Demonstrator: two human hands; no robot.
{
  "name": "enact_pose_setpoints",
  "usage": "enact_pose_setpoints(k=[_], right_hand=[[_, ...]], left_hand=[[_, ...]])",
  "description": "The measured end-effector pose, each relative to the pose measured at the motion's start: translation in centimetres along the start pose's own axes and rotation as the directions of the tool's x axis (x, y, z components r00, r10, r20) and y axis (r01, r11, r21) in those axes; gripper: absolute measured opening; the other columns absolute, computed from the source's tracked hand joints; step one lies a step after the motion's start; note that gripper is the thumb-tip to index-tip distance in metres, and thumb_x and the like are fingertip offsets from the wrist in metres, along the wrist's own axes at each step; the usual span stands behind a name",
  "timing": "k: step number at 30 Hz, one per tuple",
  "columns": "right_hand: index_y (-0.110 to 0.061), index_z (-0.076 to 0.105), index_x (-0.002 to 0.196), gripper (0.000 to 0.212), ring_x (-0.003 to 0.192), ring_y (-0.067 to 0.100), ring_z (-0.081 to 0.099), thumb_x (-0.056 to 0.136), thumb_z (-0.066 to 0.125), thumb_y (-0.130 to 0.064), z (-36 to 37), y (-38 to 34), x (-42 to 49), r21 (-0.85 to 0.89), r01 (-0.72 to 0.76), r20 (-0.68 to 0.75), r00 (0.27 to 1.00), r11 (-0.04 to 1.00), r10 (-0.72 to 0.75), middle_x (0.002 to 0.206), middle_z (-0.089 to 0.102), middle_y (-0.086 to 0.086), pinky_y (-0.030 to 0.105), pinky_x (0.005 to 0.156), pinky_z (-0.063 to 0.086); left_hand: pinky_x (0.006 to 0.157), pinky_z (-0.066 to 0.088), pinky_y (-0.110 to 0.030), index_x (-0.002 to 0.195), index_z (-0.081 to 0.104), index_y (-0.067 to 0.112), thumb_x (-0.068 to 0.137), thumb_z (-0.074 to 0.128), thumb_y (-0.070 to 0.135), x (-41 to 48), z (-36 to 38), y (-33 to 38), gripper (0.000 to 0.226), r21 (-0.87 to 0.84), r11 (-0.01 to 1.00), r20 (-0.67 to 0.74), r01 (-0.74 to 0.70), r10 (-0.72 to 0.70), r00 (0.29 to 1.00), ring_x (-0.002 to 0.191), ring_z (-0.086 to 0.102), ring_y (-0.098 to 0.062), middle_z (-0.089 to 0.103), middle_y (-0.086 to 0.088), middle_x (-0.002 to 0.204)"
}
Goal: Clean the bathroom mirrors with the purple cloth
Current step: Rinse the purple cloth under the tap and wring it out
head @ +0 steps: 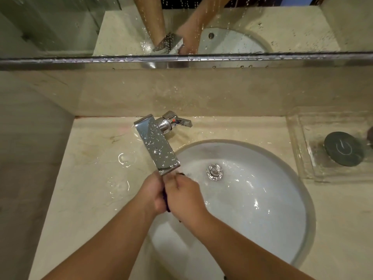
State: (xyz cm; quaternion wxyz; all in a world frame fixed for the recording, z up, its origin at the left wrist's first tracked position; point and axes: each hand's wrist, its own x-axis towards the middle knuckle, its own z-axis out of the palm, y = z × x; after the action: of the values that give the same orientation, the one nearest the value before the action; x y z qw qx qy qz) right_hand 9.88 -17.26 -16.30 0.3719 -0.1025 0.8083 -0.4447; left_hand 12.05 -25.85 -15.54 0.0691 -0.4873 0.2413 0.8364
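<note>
Head view: you are looking down at a wet vanity, with your two forearms coming in from the bottom edge.
Left hand: one; your fingers curl round the cloth, and the hand presses against your other hand.
Right hand: one; also curled on the cloth, knuckles up, just under the tip of the spout.
Purple cloth: one; it is bunched between your two hands over the near-left edge of the basin. Only a thin dark purple strip shows in the seam between them.
Faucet spout: one; flat, chrome and beaded with drops, slanting from the back of the counter toward your hands.
Lever handle: one; chrome, pointing right, with a small red mark at its base. You cannot read any lettering there.
Basin: one; white, round and wet, set under the counter.
Drain: one; chrome, near the back of the bowl.
Counter: beige stone, with small pools of water left of the spout.
Mirror: one in sight, along the top, its lower part streaked with drops. It reflects your arms, the spout and the basin.
Glass tray: one; clear, on the counter to the right of the basin.
Dark disc: one; round, lying in the tray, marked with a white ring and short stroke and no readable words.
</note>
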Motion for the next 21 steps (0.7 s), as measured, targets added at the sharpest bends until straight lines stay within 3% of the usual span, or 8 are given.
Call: enact_pose_setpoints(k=[3,6,8,10,13,16,18,21], right_hand=[[-0.017,0.069,0.08,0.044,0.075,0.027,0.063,0.094,0.042,-0.049,-0.8,-0.1,2.1,-0.019,-0.086,-0.135,0.987,0.996,0.083,0.079,0.07,0.002,0.029,0.066,0.044],[-0.012,0.069,0.082,0.044,0.076,0.027,0.056,0.103,0.04,-0.039,-3.6,0.0,4.9,0.091,-0.278,-0.283,0.913,0.956,0.293,0.087,0.069,0.012,0.028,0.068,0.036],[-0.013,0.07,0.086,0.041,0.08,0.028,0.059,0.103,0.041,-0.037,-3.3,-0.3,5.3,0.112,-0.315,-0.222,0.917,0.943,0.332,0.09,0.069,0.012,0.028,0.07,0.039],[-0.016,0.07,0.085,0.036,0.077,0.023,0.06,0.101,0.044,-0.034,-1.0,-1.1,4.1,0.092,-0.329,-0.084,0.938,0.94,0.336,0.083,0.069,0.008,0.026,0.064,0.04],[-0.021,0.069,0.083,0.029,0.069,0.019,0.069,0.09,0.051,-0.043,0.6,-1.6,1.7,0.319,-0.429,0.161,0.903,0.845,0.398,0.071,0.07,-0.002,0.03,0.058,0.053],[-0.017,0.067,0.075,0.031,0.076,0.024,0.07,0.096,0.053,-0.034,-1.0,-1.3,2.4,0.3,-0.274,-0.03,0.955,0.914,0.296,0.077,0.073,0.004,0.034,0.067,0.054],[-0.015,0.064,0.079,0.033,0.082,0.029,0.067,0.098,0.053,-0.041,-2.5,-1.6,3.6,0.198,-0.235,-0.213,0.937,0.952,0.276,0.083,0.071,0.008,0.039,0.077,0.055],[-0.018,0.061,0.094,0.039,0.09,0.025,0.061,0.1,0.044,-0.054,-5.1,-3.5,5.0,0.102,-0.154,-0.284,0.942,0.983,0.177,0.09,0.065,-0.002,0.036,0.078,0.047]], left_hand=[[0.06,0.047,-0.031,0.078,0.062,0.017,0.091,0.056,0.023,0.0,-0.1,-1.2,0.016,0.034,0.996,0.006,-0.079,0.079,0.997,0.061,0.062,-0.026,0.061,-0.009,0.074],[0.061,0.056,-0.041,0.09,0.073,0.016,0.103,0.045,0.029,-0.1,1.6,-3.1,0.033,0.12,0.987,0.003,-0.105,0.106,0.994,0.068,0.071,-0.027,0.074,-0.012,0.088],[0.073,0.052,-0.043,0.085,0.077,0.016,0.103,0.045,0.025,0.0,1.9,-2.7,0.038,0.13,0.984,-0.012,-0.121,0.124,0.992,0.071,0.069,-0.029,0.073,-0.012,0.088],[0.07,0.052,-0.037,0.074,0.074,0.01,0.093,0.05,0.014,0.2,1.1,-1.0,0.03,0.054,0.987,0.018,-0.149,0.148,0.989,0.067,0.066,-0.028,0.068,-0.014,0.078],[0.065,0.052,-0.031,0.07,0.07,0.008,0.073,0.061,0.016,-0.2,-0.1,0.7,0.012,0.008,0.995,0.033,-0.096,0.095,0.995,0.063,0.063,-0.025,0.064,-0.01,0.074],[0.058,0.054,-0.036,0.079,0.072,0.008,0.083,0.057,0.011,-0.2,0.4,-0.5,0.016,0.048,0.985,0.043,-0.168,0.166,0.985,0.063,0.065,-0.03,0.063,-0.017,0.079],[0.046,0.051,-0.038,0.083,0.071,0.007,0.091,0.057,0.012,-0.1,1.5,-1.3,0.017,0.111,0.963,-0.01,-0.244,0.247,0.969,0.051,0.06,-0.032,0.058,-0.02,0.074],[0.05,0.051,-0.043,0.098,0.068,0.0,0.086,0.059,0.012,-0.3,2.4,-1.2,0.02,0.095,0.957,-0.009,-0.275,0.277,0.961,0.056,0.062,-0.038,0.061,-0.025,0.081]])
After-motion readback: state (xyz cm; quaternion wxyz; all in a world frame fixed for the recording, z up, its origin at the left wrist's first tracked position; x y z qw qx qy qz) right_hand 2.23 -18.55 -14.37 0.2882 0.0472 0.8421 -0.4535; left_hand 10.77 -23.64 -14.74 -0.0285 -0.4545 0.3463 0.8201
